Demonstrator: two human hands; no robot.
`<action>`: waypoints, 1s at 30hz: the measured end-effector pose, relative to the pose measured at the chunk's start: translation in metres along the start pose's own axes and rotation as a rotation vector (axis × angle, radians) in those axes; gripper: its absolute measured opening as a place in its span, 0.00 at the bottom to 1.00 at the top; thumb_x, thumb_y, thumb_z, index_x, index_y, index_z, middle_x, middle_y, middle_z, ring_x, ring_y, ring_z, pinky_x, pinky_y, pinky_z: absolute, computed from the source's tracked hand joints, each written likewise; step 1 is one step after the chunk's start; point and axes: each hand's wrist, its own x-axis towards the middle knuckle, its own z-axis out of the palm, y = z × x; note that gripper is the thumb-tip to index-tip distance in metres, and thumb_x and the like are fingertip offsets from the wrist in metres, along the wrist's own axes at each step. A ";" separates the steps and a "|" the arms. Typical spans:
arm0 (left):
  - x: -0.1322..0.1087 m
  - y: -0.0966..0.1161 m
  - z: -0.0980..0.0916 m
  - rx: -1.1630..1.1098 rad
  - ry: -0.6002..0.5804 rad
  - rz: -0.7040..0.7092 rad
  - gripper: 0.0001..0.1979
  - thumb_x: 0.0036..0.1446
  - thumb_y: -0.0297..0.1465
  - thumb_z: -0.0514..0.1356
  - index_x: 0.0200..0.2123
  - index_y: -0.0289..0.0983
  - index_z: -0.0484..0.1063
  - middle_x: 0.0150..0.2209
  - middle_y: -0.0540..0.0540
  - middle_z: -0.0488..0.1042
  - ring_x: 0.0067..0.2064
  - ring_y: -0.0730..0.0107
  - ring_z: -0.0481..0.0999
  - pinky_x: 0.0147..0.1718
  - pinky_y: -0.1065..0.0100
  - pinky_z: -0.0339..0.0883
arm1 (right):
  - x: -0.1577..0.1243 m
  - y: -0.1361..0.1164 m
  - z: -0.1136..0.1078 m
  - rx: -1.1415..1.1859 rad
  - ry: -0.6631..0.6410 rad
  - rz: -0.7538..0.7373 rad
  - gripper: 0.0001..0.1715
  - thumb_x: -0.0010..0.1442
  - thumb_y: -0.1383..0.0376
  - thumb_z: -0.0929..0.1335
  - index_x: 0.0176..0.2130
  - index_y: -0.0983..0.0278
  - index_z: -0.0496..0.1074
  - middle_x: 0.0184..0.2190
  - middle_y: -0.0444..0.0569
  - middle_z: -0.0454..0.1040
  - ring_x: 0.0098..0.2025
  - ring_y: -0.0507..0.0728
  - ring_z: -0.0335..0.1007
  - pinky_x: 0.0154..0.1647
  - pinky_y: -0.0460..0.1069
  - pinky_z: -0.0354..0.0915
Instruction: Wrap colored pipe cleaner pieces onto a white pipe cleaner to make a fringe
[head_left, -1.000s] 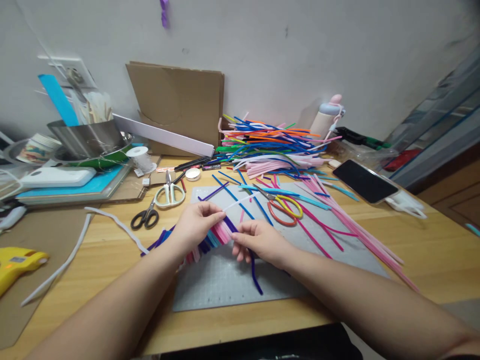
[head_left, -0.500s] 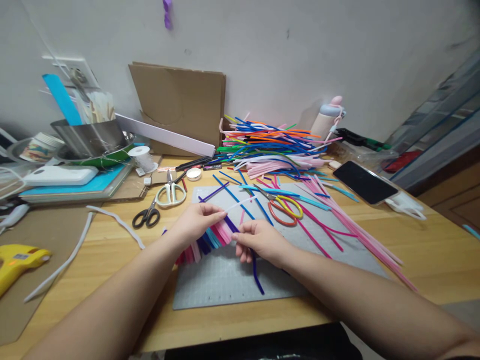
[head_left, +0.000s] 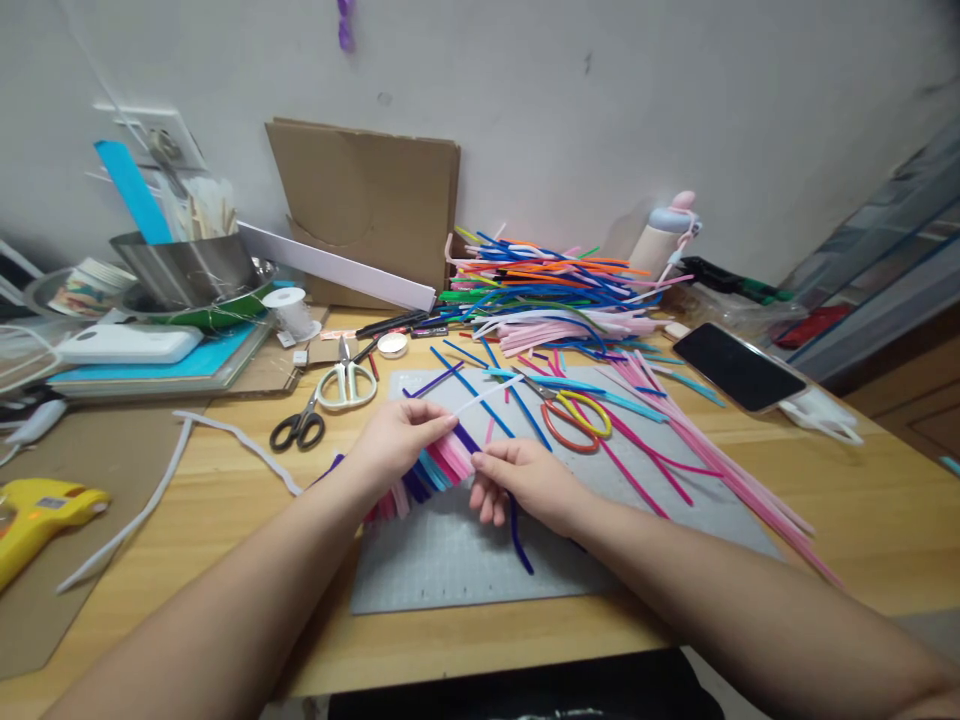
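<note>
My left hand (head_left: 405,437) pinches the upper edge of a row of pipe cleaners (head_left: 439,467) in pink, blue, purple and magenta, set side by side. A white pipe cleaner (head_left: 487,395) sticks out from that edge to the upper right. My right hand (head_left: 521,483) is closed on a dark purple pipe cleaner (head_left: 519,540) at the row's right end; its loose tail bends down below the hand. The row hangs over the grey cutting mat (head_left: 420,585), and my left hand and forearm hide part of it.
Scissors with red and yellow handles (head_left: 574,420) lie on the mat among loose pipe cleaners. White-handled scissors (head_left: 346,385) and black scissors (head_left: 298,428) are left of it. A yellow glue gun (head_left: 45,520) rests far left, a phone (head_left: 739,367) right. Piled pipe cleaners (head_left: 555,290) are behind.
The whole view has shifted slightly, so things appear a little farther right. Both hands keep their grips, with the purple pipe cleaner lying at the row's end in both frames.
</note>
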 end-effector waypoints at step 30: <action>0.003 -0.001 -0.001 -0.109 0.057 -0.010 0.13 0.42 0.39 0.63 0.26 0.33 0.72 0.19 0.54 0.69 0.21 0.78 0.63 0.24 0.75 0.55 | 0.000 -0.001 -0.004 0.149 -0.020 0.004 0.12 0.55 0.60 0.64 0.30 0.65 0.59 0.18 0.45 0.73 0.15 0.49 0.69 0.11 0.38 0.59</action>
